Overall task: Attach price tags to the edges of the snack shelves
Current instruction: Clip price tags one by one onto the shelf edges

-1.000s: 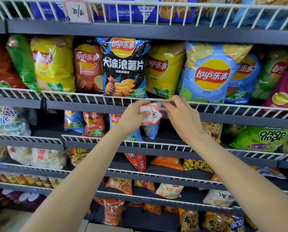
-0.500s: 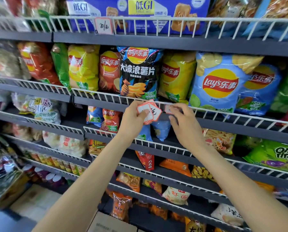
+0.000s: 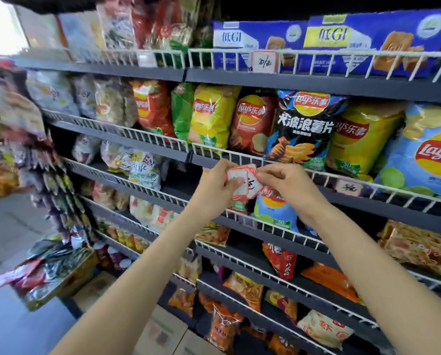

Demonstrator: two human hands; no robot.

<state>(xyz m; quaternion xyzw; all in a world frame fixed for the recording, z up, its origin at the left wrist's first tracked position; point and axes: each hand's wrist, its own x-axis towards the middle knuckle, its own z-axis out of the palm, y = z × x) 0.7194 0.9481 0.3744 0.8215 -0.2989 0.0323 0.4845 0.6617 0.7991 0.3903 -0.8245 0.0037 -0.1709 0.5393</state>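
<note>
My left hand (image 3: 218,183) holds a small stack of red-bordered white price tags (image 3: 243,181) in front of the white wire rail (image 3: 163,139) of the chip shelf. My right hand (image 3: 287,184) pinches the top right edge of that stack. One tag (image 3: 348,187) hangs on the rail to the right, below a yellow chip bag. Another tag (image 3: 264,62) with handwriting hangs on the rail of the shelf above, in front of blue biscuit boxes (image 3: 334,39).
Chip bags (image 3: 304,124) fill the shelf behind the rail; smaller snack packs fill the lower shelves (image 3: 278,275). A rack of hanging snack packs (image 3: 47,180) stands at the left. Cardboard boxes (image 3: 163,331) sit on the floor below.
The view has swung left. My right hand left the tag on the rail and came back to the stack in my left hand.
</note>
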